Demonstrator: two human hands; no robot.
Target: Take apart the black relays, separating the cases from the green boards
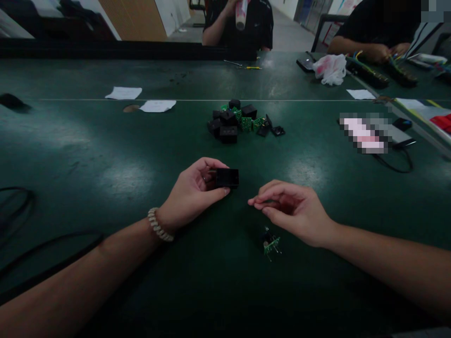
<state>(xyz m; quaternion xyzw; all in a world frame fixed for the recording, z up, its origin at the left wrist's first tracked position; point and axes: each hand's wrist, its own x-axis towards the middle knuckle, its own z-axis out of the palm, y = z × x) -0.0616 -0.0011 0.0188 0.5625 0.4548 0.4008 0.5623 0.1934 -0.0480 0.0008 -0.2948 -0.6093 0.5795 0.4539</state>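
A small black box (227,178) is held between the thumb and fingers of my left hand (197,188), just above the middle of the green table (141,281). To its right, my right hand (296,209) is curved with its thumb and fingertips apart and nothing between them. Below my right hand lies a small green circuit board (271,244) with thin wire legs and dark parts on it. Farther back is a pile of black casings (228,134) mixed with several green circuit boards (246,123).
White papers (157,106) lie at the back left. A plastic bag (330,69), a grey device (391,131) and its cable are at the right. Black cables (52,239) run along the left. Two people (259,26) sit across the table.
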